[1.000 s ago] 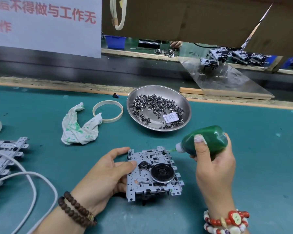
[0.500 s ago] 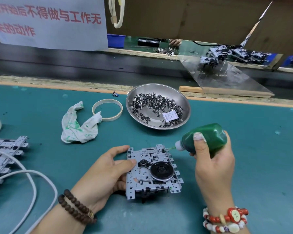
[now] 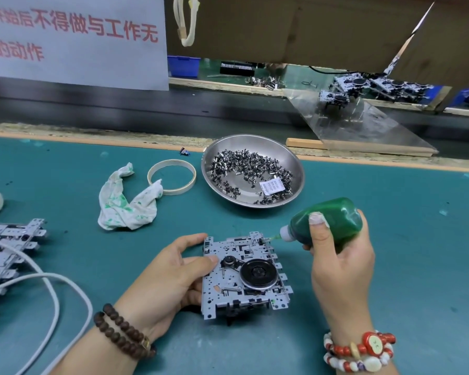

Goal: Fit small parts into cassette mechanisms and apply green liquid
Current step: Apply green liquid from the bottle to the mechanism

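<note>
A grey metal cassette mechanism [image 3: 244, 274] with a black flywheel lies on the teal mat in front of me. My left hand [image 3: 168, 277] grips its left edge, thumb on top of the plate and fingers underneath. My right hand [image 3: 339, 269] holds a green squeeze bottle [image 3: 331, 221] tilted to the left, thumb across its body. The bottle's white nozzle touches the mechanism's far right corner. A steel bowl [image 3: 222, 147] behind holds several small dark metal parts and a white paper tag.
A green-stained white rag [image 3: 125, 204] and a cream tape ring [image 3: 172, 177] lie at the left of the bowl. More mechanisms [image 3: 8, 247] and a white cable [image 3: 52, 290] sit at the left edge. A conveyor and a clear sloped sheet [image 3: 363, 123] run along the back.
The bottle's nozzle stays at the mechanism's far right corner. Both hands hold as before; only the camera view shifted slightly.
</note>
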The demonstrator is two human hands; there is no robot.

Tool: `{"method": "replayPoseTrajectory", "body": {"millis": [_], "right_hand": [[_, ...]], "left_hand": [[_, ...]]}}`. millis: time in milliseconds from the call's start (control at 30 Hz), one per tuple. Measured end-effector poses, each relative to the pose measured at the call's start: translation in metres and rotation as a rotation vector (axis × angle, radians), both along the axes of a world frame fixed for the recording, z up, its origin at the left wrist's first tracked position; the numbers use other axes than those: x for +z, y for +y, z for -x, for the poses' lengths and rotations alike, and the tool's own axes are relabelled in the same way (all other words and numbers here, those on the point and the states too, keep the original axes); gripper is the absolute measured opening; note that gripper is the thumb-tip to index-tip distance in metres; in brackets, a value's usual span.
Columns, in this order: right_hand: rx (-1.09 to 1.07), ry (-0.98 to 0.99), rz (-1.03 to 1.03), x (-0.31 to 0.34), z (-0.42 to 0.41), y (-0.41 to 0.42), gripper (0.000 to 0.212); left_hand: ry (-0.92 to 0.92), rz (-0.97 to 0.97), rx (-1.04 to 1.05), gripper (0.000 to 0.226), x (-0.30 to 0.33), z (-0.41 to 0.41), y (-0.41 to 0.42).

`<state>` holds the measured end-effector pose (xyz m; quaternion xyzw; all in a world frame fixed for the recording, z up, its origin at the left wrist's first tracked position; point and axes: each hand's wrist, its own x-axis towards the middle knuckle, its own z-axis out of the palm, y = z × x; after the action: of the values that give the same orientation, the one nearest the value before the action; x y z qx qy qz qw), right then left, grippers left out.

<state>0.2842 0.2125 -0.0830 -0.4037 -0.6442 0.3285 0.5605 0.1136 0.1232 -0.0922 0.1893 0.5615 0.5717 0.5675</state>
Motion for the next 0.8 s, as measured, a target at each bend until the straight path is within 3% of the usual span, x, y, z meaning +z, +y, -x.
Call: {"method": "replayPoseTrajectory", "body": {"millis": [300, 367, 500, 600, 800], "right_hand": [[-0.061, 0.207, 0.001, 0.006, 0.0, -0.005, 0.02], [0.009, 0.243, 0.069, 0.007, 0.001, -0.007, 0.029], [0.252, 0.393, 0.343, 0.008, 0.005, -0.013, 0.023], [0.368, 0.343, 0.452, 0.002, 0.01, -0.022, 0.028], [0.294, 0.253, 0.433, -0.002, 0.014, -0.029, 0.031]], "left_hand": [[0.031, -0.01, -0.014, 0.042, 0.001, -0.001, -0.001], [0.069, -0.017, -0.024, 0.042, 0.001, -0.002, -0.002], [0.135, -0.034, -0.053, 0.043, 0.001, -0.005, -0.005], [0.204, -0.063, -0.066, 0.041, 0.001, -0.007, -0.008], [0.307, -0.072, -0.075, 0.043, -0.002, -0.01, -0.01]]}}
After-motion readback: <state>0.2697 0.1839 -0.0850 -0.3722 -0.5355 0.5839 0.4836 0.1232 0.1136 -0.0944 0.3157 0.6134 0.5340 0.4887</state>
